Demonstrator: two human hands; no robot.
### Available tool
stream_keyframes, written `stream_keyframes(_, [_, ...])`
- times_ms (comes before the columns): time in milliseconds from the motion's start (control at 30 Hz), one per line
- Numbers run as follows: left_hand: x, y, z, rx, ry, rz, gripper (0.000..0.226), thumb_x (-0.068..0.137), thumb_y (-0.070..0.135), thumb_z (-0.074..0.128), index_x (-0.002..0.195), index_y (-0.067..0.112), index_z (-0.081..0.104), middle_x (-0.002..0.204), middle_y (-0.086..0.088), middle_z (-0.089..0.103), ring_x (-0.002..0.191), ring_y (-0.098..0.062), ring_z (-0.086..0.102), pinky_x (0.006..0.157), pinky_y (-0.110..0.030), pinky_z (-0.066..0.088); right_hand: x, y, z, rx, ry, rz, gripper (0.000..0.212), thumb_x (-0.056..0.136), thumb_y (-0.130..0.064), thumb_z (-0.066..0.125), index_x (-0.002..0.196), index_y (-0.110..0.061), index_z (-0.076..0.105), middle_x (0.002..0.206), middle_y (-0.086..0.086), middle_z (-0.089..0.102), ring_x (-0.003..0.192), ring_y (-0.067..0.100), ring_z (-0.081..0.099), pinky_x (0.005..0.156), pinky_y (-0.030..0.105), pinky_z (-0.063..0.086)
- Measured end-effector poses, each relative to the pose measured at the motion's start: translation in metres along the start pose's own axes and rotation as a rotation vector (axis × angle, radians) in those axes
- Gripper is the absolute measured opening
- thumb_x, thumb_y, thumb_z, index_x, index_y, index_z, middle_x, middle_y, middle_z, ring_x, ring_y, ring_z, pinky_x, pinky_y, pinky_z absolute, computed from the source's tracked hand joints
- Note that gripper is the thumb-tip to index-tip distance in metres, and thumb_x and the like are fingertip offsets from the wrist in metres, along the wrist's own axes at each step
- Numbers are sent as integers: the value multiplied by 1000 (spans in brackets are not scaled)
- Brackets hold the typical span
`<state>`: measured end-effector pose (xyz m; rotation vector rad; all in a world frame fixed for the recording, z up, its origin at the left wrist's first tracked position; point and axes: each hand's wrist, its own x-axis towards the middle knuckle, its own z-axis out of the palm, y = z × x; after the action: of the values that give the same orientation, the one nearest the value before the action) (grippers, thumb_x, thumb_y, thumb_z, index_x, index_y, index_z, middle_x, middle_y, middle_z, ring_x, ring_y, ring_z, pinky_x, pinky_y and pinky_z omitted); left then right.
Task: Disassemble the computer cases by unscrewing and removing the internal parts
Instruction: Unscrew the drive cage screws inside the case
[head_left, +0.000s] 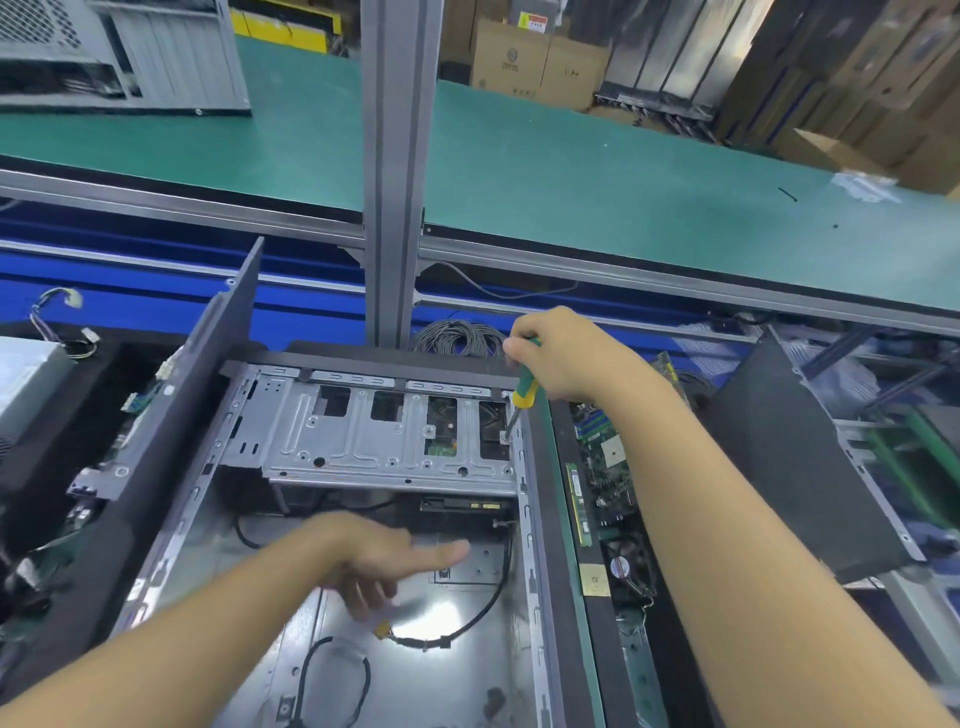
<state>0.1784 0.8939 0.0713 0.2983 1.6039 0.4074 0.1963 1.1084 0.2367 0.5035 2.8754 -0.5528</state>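
Observation:
An open grey computer case (208, 499) lies on its side in front of me. Across its far end sits a silver drive cage (363, 441) with several cut-outs. My right hand (561, 353) grips a green and yellow screwdriver (524, 395); its tip rests on a screw (504, 436) at the cage's right end. My left hand (384, 556) hovers blurred over the case floor, fingers spread, holding nothing. Black cables (447, 642) lie loose on the case floor.
A removed motherboard (605, 467) with a fan lies right of the case. Dark side panels (800, 457) lean at left and right. A coil of grey cable (457, 338) sits behind the case. A metal post (397, 156) and green conveyor (623, 171) stand beyond.

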Motion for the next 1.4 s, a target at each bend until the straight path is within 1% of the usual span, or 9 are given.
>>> stream_keyframes(100, [33,-12,24,-757,13,255,125,62,72,76,157,15,19,150,-18,44,130,-34,52,105,-46,48,3,0,1,2,25,25,33,102,-14,46,134,-19,50,117,3,53,67,13,49,53,30,36])
stream_keyframes(233, [64,-4,32,-1623,18,677,104,72,19,87,153,0,24,150,-26,42,134,-37,49,100,-47,52,2,2,0,72,17,69,22,96,-18,53,117,-17,53,100,0,60,70,13,52,57,31,42])
stream_keyframes(400, [65,19,36,-1514,35,685,31,74,13,76,102,3,70,119,-17,70,115,-26,65,110,-41,41,1,1,3,21,108,63,31,102,-39,48,102,-10,60,77,0,55,59,13,44,51,31,32])
stream_keyframes(600, [65,26,31,-1569,63,689,10,73,1,70,68,3,78,87,-15,75,81,-22,76,65,-26,60,1,3,3,121,81,29,23,95,-14,55,117,-21,54,109,1,60,81,20,57,69,37,50])
stream_keyframes(800, [73,26,29,-1602,56,687,8,71,-1,69,69,-1,76,88,-18,74,81,-24,76,65,-28,60,2,3,8,-151,137,197,42,103,-51,40,113,-10,39,101,8,48,88,31,53,67,40,43])
stream_keyframes(1033, [78,26,27,-1630,54,672,27,69,-2,72,95,-6,67,100,-22,73,91,-27,74,71,-32,62,-3,-1,-8,-46,-89,54,22,95,-12,53,115,-20,49,120,7,54,91,24,49,64,33,42])
stream_keyframes(1200, [75,25,27,-1630,45,681,23,75,-3,69,97,-8,66,101,-23,73,91,-28,74,71,-31,62,-3,-9,0,-236,6,140,44,103,-50,42,125,-12,45,113,8,48,101,33,52,73,40,43])
stream_keyframes(1300, [73,25,27,-1625,39,675,15,83,-4,65,98,-9,65,101,-23,73,91,-28,74,72,-32,62,-1,-8,5,-280,98,79,16,108,-23,37,111,-10,45,87,8,51,84,33,52,62,38,40])
stream_keyframes(1400, [71,25,27,-1606,43,677,20,81,-3,67,100,-8,65,104,-22,72,95,-28,73,82,-34,61,-1,-7,-3,-141,-23,37,19,97,-11,47,115,-14,51,116,9,54,104,31,50,75,38,41])
